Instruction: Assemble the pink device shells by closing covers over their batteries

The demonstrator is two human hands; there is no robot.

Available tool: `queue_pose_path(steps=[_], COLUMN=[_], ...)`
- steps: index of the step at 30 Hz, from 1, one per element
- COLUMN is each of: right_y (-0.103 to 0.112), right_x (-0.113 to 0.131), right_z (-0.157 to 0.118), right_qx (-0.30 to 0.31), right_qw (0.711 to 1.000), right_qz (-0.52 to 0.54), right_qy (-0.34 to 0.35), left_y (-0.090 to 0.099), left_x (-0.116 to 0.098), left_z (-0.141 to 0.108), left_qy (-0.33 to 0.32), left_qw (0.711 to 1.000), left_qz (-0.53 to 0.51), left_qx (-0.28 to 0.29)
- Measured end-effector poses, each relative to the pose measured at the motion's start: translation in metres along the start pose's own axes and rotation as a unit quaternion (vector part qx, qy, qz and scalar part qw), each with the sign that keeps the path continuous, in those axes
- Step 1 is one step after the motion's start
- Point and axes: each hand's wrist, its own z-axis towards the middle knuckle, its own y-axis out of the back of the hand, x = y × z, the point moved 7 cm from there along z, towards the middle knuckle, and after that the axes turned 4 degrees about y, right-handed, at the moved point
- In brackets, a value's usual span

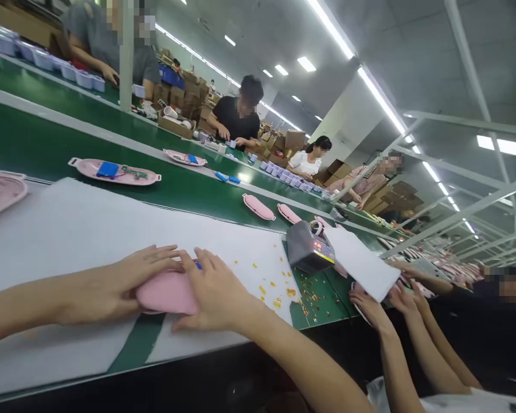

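Pink case (pixel 167 291): sitting between both hands at the near part of the tabletop, over the white sheet, smooth rounded side showing; contact underneath being hidden.
Blue piece (pixel 199 265): peeking out at the far edge of the pink case, mostly hidden by fingers.
Left grip (pixel 126 281): closing around the left end of the pink case, thumb lying on the near side, fingers reaching over the far side.
Right grip (pixel 215 292): clasping the right end of the same case, fingers spreading toward the far edge, thumb pointing left along the near side.
White sheet (pixel 90 221): covering the near part of the green tabletop (pixel 206 198), with a green strip showing below the case.
Yellow scraps (pixel 290 292): scattering across the sheet's right end and onto the green.
Grey box (pixel 305 246): standing just beyond the sheet's right end, showing lit red digits.
Open pink shell (pixel 86 167): lying beyond the sheet, holding a blue battery (pixel 107 169) and a green board (pixel 134 172).
Second open shell (pixel 176 156): lying farther off, near two blue cylinders (pixel 227 178).
Closed cases (pixel 258 206): lining up beyond the grey box.
Neighbouring arms (pixel 395 367): reaching in from the right, near a tilting white board (pixel 361 261).
Purple tubs (pixel 83 78): standing in a row at far left.
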Motion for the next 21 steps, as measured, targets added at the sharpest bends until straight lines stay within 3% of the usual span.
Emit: queue_pose_path(steps=[3,5,7,9,11,14,16,18,21], right_y=[-0.026,-0.029,-0.023,-0.013,-0.003,0.008,0.013,0.018,0.032], right_x=[-0.011,-0.016,-0.03,-0.066,-0.118,-0.198,-0.236,-0.256,-0.252], right_z=[0.008,0.01,0.008,0.006,0.015,0.059,0.1,0.133,0.135], right_qx=[0.049,0.057,0.044,0.01,-0.035,-0.062,-0.057,-0.053,-0.069], right_qw=[0.998,0.996,0.994,0.987,0.97,0.941,0.935,0.93,0.917], right_qz=[0.048,0.074,0.091,0.101,0.089,0.053,0.046,0.056,0.066], right_qy=[-0.007,-0.016,-0.051,-0.126,-0.223,-0.327,-0.348,-0.359,-0.388], left_y=[0.016,0.035,0.062,0.094,0.123,0.154,0.162,0.158,0.12], left_x=[-0.005,0.0,0.015,0.041,0.077,0.137,0.168,0.184,0.175], left_z=[0.003,0.009,0.023,0.043,0.07,0.12,0.153,0.182,0.225], left_qy=[0.006,0.035,0.068,0.091,0.123,0.2,0.237,0.238,0.188], left_qw=[0.996,0.989,0.988,0.989,0.982,0.958,0.949,0.951,0.965], left_qz=[0.018,0.039,0.057,0.09,0.146,0.204,0.206,0.198,0.172], left_qx=[0.088,0.137,0.125,0.07,0.012,-0.023,-0.009,0.018,0.065])
